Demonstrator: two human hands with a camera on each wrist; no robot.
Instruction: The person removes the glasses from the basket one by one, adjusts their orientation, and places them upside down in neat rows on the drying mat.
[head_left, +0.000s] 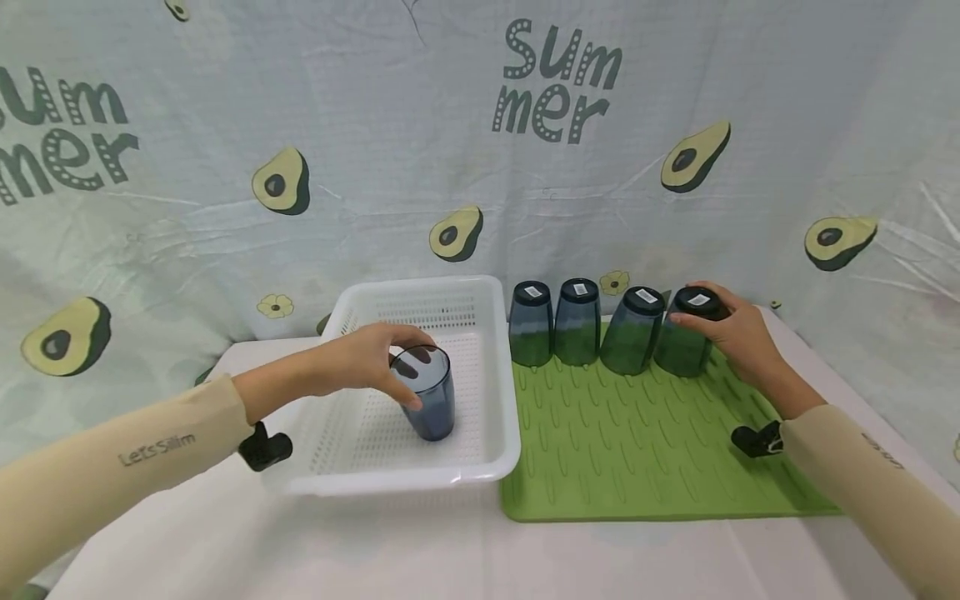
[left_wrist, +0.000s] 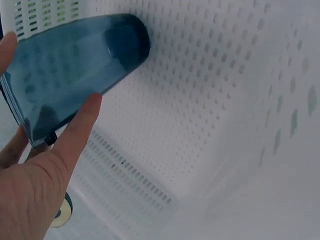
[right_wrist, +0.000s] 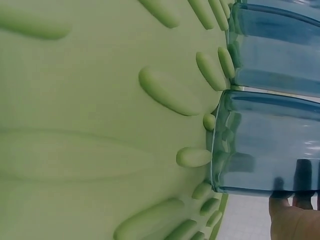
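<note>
Inside the white perforated basket [head_left: 513, 433], a blue-tinted drinking glass [head_left: 433, 408] stands nearly upright, its mouth up. My left hand [head_left: 367, 362] grips it near the rim, thumb on the near side and fingers on the far side. The left wrist view shows the thumb [left_wrist: 85, 122] along the glass's wall. On the right, my right hand [head_left: 738, 333] holds an upside-down drinking glass [head_left: 681, 346] near its dark base. Its rim meets the green ridged mat [head_left: 615, 450]; fingertips [right_wrist: 295, 215] show against its side in the right wrist view.
Three more upside-down glasses [head_left: 532, 325] line the mat's back edge, left of the held one. The basket stands directly left of the mat on a white-covered table [head_left: 360, 542]. Behind hangs a cloth [head_left: 390, 167] printed with avocados.
</note>
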